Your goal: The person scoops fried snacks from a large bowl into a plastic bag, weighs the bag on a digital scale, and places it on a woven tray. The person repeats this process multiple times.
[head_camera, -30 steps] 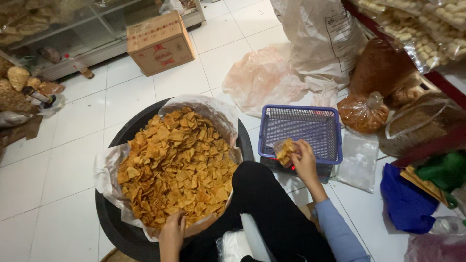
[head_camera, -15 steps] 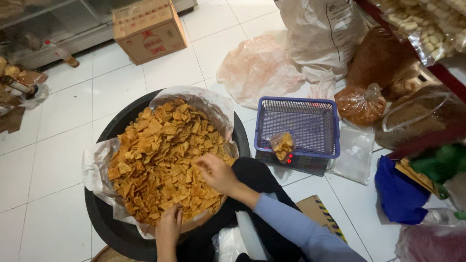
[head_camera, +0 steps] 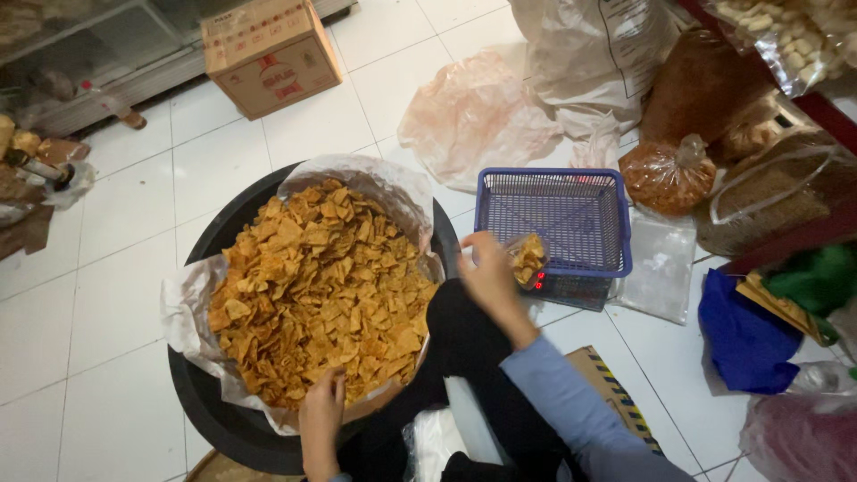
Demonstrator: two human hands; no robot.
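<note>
A floor (head_camera: 116,268) of white square tiles with dark joints is seen. A wide black basin (head_camera: 219,419) is set on it at the left, and a brown cardboard box (head_camera: 268,54) is stood at the top. A crumpled pinkish plastic sheet (head_camera: 478,120) is spread near a large pale sack (head_camera: 598,54). A tied bag of reddish snacks (head_camera: 665,174) and a flat clear plastic bag (head_camera: 656,268) are laid beside what appears to be a small scale (head_camera: 571,290). A blue cloth bag (head_camera: 745,335) is placed at the right, and a piece of cardboard (head_camera: 607,379) is laid near the bottom.
</note>
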